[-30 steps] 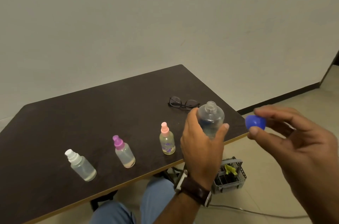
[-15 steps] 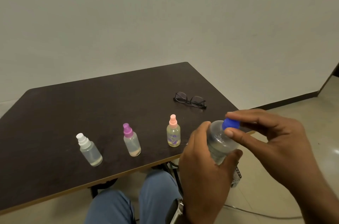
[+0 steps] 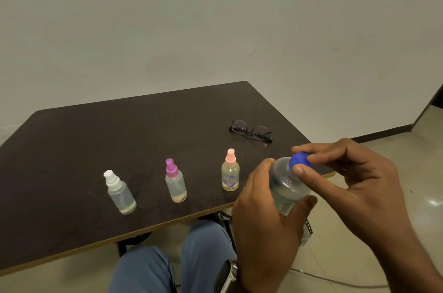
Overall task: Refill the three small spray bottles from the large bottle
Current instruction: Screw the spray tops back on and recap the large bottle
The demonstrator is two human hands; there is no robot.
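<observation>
Left hand (image 3: 266,216) wrapped tight round the large bottle (image 3: 286,186), just off the desk (image 3: 96,136) edge at 4 o'clock. Right hand (image 3: 345,172) pinching the blue cap (image 3: 299,160) on its neck. Best to hold steady and upright, turn the cap gently. Three small spray bottles: white-topped (image 3: 119,192), purple-topped (image 3: 175,181), pink-topped (image 3: 230,171). One pair of glasses (image 3: 251,130) at 1 o'clock.

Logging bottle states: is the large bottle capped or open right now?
Capped: the blue cap sits on the large bottle, pinched by the right hand; the left hand grips its body. Tightness: cannot tell.
</observation>
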